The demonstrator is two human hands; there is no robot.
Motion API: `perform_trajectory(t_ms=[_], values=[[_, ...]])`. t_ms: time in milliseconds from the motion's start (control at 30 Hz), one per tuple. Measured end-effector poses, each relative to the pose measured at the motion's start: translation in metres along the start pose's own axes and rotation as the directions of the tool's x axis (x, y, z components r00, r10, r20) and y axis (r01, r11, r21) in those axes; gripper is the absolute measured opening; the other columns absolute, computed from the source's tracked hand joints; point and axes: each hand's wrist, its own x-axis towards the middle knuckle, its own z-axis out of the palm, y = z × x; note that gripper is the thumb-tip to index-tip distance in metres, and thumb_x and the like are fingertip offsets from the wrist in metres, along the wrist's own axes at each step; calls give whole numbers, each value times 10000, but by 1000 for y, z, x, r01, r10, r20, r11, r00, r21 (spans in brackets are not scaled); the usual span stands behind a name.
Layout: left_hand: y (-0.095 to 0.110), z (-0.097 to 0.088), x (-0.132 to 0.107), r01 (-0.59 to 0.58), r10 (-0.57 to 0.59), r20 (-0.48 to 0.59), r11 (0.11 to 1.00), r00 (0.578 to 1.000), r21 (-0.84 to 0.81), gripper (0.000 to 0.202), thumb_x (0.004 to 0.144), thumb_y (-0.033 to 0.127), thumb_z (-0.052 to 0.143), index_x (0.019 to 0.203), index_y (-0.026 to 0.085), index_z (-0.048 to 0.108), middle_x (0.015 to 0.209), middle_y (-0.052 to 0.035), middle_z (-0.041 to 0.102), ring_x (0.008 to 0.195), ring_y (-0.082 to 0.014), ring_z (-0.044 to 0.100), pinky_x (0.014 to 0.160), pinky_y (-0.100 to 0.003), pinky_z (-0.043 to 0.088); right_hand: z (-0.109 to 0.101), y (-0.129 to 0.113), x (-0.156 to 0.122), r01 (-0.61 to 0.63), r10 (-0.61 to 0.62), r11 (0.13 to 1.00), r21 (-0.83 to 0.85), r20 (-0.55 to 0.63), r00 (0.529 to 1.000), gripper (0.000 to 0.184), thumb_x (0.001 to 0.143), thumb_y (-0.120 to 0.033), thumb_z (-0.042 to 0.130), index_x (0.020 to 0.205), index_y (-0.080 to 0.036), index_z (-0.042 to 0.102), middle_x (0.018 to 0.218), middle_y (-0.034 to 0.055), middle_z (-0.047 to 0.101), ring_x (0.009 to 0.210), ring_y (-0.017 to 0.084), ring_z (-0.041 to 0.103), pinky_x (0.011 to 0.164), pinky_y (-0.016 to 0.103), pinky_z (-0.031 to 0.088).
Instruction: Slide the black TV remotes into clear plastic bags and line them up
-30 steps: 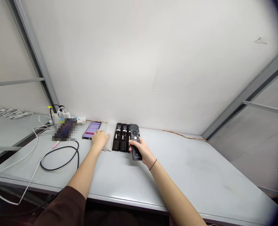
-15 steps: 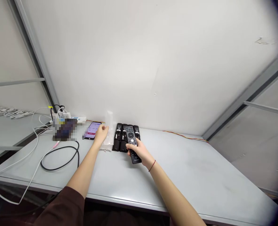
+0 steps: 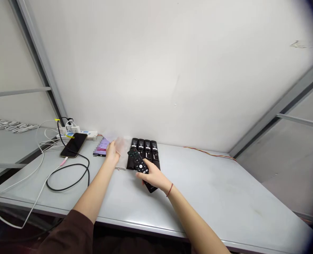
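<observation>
My right hand (image 3: 152,175) grips a black remote control (image 3: 139,163) by its lower half, buttons up, its top tilted left toward my other hand. Behind it, several black remote controls (image 3: 154,148) lie face down in a row with their battery compartments uncovered; the held one covers part of them. My left hand (image 3: 112,154) is closed on a clear plastic bag (image 3: 121,143), which is blurred by motion. More plastic bags (image 3: 122,164) lie flat below it. Just left of that hand, partly covered, is a phone with a lit purple screen (image 3: 102,145).
A dark phone (image 3: 75,144) lies at the left, plugged into a white cable (image 3: 43,188). A black cable (image 3: 66,190) loops in front of it. Behind stands a power strip (image 3: 90,134) with chargers. Thin coloured wires (image 3: 209,153) run along the wall at the table's back edge.
The held remote control has turned and swung its top to the left, uncovering the row behind. My left hand has pulled the plastic bag slightly left and down, over the lit phone.
</observation>
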Motion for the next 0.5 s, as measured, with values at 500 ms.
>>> perform_trajectory(t_ms=[500], values=[[-2,5,-11,104,-108,-15,984,994,-144,277,919,111,353,1009,81,614,789,-57,685,762,-115,649,732,-205,543,3,2,2,15,-28,990,-139,-94,995,181,718,-240,617,872,-226,523,730,-22,593,468,141,603,460,262,473]])
